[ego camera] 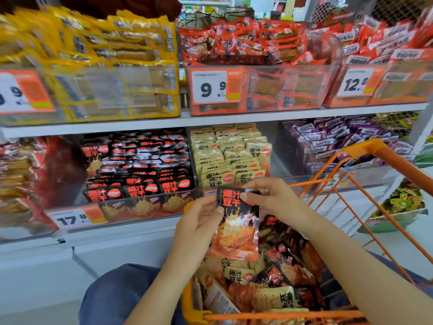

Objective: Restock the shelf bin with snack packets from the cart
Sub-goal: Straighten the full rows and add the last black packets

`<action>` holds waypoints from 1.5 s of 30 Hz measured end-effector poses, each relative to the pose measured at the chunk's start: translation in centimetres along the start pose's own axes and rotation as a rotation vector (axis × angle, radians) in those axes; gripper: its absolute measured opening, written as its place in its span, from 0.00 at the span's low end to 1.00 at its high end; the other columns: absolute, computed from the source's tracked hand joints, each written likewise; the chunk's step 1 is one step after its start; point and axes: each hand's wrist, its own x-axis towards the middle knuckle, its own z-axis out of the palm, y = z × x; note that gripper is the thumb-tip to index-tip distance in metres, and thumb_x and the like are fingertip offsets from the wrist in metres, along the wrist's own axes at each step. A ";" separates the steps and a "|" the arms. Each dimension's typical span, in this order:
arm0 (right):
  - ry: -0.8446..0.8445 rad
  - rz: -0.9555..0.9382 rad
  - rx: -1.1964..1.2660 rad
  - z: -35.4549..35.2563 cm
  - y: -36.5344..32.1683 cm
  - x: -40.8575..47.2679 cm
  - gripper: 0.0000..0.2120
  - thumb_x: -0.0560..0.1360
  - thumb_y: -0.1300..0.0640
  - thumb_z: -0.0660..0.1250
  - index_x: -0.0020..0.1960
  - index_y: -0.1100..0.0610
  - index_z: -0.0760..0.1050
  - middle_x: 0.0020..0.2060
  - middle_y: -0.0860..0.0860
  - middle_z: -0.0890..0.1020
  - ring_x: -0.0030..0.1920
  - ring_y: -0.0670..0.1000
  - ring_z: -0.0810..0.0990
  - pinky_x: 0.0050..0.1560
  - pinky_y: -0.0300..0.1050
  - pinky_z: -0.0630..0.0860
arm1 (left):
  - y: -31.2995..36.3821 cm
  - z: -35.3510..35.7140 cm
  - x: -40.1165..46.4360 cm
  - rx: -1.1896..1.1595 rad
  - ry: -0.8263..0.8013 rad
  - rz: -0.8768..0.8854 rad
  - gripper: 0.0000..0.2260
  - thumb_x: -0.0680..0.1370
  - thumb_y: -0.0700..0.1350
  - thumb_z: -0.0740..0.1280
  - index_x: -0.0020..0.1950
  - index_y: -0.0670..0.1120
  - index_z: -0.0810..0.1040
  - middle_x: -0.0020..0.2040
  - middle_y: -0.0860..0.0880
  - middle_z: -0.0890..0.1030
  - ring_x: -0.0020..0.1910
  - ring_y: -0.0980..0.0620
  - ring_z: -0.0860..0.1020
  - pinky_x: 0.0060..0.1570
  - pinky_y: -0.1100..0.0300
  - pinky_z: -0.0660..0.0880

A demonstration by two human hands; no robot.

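hands: left, right both pinch black packet above orange cart, facing shelf bins.

A black snack packet is held upright above the orange cart by both hands: the left hand grips its left edge, the right hand pinches its top. Matching black packets are stacked in the shelf bin.

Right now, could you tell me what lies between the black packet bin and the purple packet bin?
In the head view, a bin of beige packets sits between them.
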 end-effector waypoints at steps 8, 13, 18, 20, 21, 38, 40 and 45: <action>-0.078 -0.106 0.026 8.0 -4.0 6.0 0.08 0.74 0.51 0.69 0.52 0.49 0.79 0.34 0.45 0.82 0.38 0.40 0.79 0.44 0.37 0.74 | 1.7 -10.6 0.4 0.031 0.264 0.064 0.07 0.68 0.38 0.76 0.39 0.46 0.79 0.29 0.57 0.79 0.30 0.62 0.74 0.31 0.68 0.70; 0.025 -0.150 -0.520 10.4 -3.7 11.0 0.19 0.79 0.47 0.60 0.68 0.50 0.69 0.58 0.49 0.77 0.59 0.52 0.74 0.52 0.43 0.68 | 2.7 -20.8 1.4 0.596 0.739 0.206 0.13 0.66 0.59 0.70 0.44 0.54 0.77 0.31 0.57 0.79 0.31 0.58 0.77 0.33 0.57 0.72; 0.265 -0.233 -0.931 11.5 -0.5 14.8 0.22 0.81 0.47 0.56 0.66 0.60 0.72 0.59 0.62 0.78 0.65 0.63 0.71 0.68 0.59 0.64 | 0.9 -24.3 7.3 1.069 0.682 0.136 0.14 0.73 0.45 0.72 0.56 0.43 0.77 0.42 0.40 0.82 0.43 0.37 0.79 0.36 0.54 0.66; 0.245 -0.190 -0.957 11.8 0.6 15.6 0.28 0.79 0.43 0.47 0.66 0.61 0.72 0.62 0.62 0.76 0.64 0.64 0.72 0.67 0.61 0.67 | -0.6 -25.1 10.4 1.110 0.607 0.062 0.17 0.73 0.44 0.71 0.60 0.42 0.74 0.44 0.37 0.81 0.45 0.36 0.79 0.36 0.54 0.66; 0.241 -0.178 -0.949 12.1 1.1 15.8 0.30 0.78 0.43 0.45 0.66 0.60 0.71 0.65 0.61 0.74 0.63 0.64 0.73 0.64 0.61 0.70 | -1.2 -25.5 12.0 1.108 0.590 0.022 0.19 0.73 0.42 0.71 0.61 0.42 0.72 0.45 0.36 0.80 0.46 0.35 0.78 0.38 0.52 0.69; 0.497 -0.305 -0.921 13.6 2.6 16.4 0.18 0.79 0.52 0.54 0.51 0.58 0.81 0.66 0.58 0.75 0.40 0.60 0.82 0.32 0.43 0.70 | -5.6 -27.3 22.8 1.318 0.444 -0.071 0.30 0.75 0.37 0.68 0.72 0.36 0.58 0.71 0.34 0.60 0.59 0.31 0.71 0.51 0.42 0.71; 0.502 -0.312 -0.924 13.5 2.7 16.3 0.18 0.79 0.52 0.53 0.50 0.57 0.81 0.65 0.59 0.75 0.37 0.60 0.81 0.33 0.40 0.64 | -5.5 -27.2 22.7 1.524 0.382 0.043 0.28 0.75 0.34 0.66 0.73 0.37 0.58 0.71 0.34 0.59 0.65 0.33 0.65 0.52 0.41 0.72; 0.501 -0.323 -0.931 13.5 2.8 16.2 0.18 0.78 0.53 0.53 0.49 0.58 0.81 0.65 0.59 0.75 0.35 0.59 0.81 0.34 0.39 0.62 | -5.0 -27.5 21.6 1.799 0.298 0.197 0.22 0.74 0.32 0.63 0.68 0.35 0.65 0.65 0.34 0.68 0.64 0.35 0.67 0.58 0.44 0.66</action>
